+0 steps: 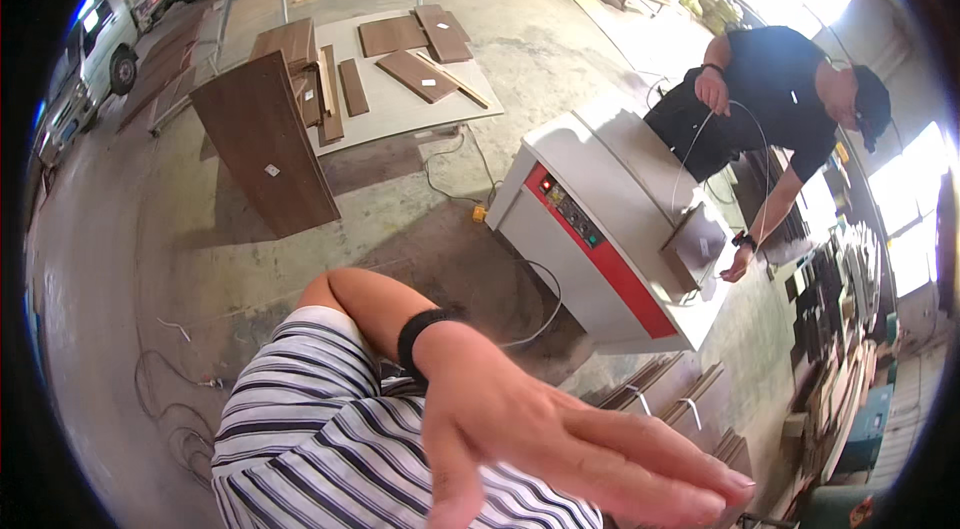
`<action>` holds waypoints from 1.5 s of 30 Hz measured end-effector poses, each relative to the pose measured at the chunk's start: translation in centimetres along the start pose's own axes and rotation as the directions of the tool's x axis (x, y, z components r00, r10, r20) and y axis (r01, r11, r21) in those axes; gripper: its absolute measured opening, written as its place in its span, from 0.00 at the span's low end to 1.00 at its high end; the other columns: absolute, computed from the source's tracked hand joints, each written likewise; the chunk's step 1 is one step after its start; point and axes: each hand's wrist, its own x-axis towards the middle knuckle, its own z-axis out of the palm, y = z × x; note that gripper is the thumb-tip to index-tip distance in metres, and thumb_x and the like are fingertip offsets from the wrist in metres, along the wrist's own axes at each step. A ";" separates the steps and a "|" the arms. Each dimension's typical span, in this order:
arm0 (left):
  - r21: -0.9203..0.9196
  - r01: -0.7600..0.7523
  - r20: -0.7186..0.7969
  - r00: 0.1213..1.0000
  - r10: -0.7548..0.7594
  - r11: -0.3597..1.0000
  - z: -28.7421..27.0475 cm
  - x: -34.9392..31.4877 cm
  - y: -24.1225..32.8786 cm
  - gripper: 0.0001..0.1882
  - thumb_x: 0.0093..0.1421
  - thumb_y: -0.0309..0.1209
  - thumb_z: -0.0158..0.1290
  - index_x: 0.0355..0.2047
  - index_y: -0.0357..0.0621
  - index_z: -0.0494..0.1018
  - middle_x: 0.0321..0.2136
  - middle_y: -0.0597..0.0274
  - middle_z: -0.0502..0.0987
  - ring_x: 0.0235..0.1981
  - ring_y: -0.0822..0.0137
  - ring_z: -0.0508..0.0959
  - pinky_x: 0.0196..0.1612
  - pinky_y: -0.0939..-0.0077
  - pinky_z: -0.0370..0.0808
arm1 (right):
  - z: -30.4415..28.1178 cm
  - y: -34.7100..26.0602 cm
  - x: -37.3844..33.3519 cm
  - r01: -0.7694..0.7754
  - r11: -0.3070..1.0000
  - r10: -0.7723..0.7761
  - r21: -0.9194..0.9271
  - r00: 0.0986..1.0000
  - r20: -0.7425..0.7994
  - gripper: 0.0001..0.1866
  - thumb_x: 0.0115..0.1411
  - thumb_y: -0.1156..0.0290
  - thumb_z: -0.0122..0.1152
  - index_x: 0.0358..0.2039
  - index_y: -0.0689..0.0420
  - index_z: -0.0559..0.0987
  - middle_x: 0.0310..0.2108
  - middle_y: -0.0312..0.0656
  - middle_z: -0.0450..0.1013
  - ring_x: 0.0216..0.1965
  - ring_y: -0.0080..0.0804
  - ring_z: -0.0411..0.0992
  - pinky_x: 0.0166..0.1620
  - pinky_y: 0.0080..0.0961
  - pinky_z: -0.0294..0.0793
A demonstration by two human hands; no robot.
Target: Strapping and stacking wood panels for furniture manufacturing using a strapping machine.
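Note:
My left hand (pixel 570 434) reaches across in front of my striped shirt, a black band on its wrist. Its fingers are stretched out and the thumb stands apart; nothing shows in it. My right hand is out of view. Beyond my fingertips lie brown panels (pixel 655 384) bound with white straps, partly hidden by the hand. Above them stands a white strapping machine (pixel 560 269) with a red control strip. A small brown stack of boards (pixel 697 244) sits on its top. Across the machine, a co-worker (pixel 765 79) in black holds a thin pale strap (pixel 765 134) with both hands.
At the upper left is a flat cart (pixel 460 109) carrying several brown boards, with one large brown panel (pixel 265 154) leaning on its side. Cables (pixel 545 274) trail on the floor. A truck (pixel 95 59) stands far left; long boards (pixel 850 359) are stacked at right.

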 end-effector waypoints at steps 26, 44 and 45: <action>-0.696 0.550 0.509 0.831 -0.223 0.462 5.5 6.3 -3.0 0.30 0.62 0.45 0.46 0.60 0.42 0.58 0.42 0.35 0.73 0.45 0.47 0.76 0.49 0.61 0.72 | -2.1 21.5 -5.3 -0.119 0.971 0.088 -0.207 0.984 -0.156 0.20 0.51 0.55 0.55 0.31 0.59 0.80 0.34 0.53 0.75 0.40 0.47 0.73 0.44 0.36 0.71; -0.801 0.409 0.321 0.910 -0.263 0.437 -0.6 4.7 1.5 0.22 0.63 0.33 0.44 0.58 0.46 0.61 0.56 0.44 0.64 0.59 0.52 0.62 0.61 0.56 0.56 | 3.0 14.3 -3.8 -0.325 0.946 0.318 0.010 0.918 -0.238 0.12 0.51 0.66 0.55 0.29 0.61 0.79 0.24 0.44 0.76 0.26 0.29 0.76 0.34 0.27 0.75; -0.735 0.405 0.292 0.913 -0.286 0.543 -1.9 5.3 2.2 0.22 0.62 0.34 0.45 0.58 0.49 0.62 0.56 0.48 0.64 0.60 0.54 0.61 0.60 0.56 0.56 | 3.4 13.3 -4.0 -0.340 0.940 0.334 0.019 0.911 -0.242 0.12 0.51 0.66 0.56 0.29 0.62 0.79 0.24 0.44 0.76 0.26 0.28 0.76 0.34 0.27 0.76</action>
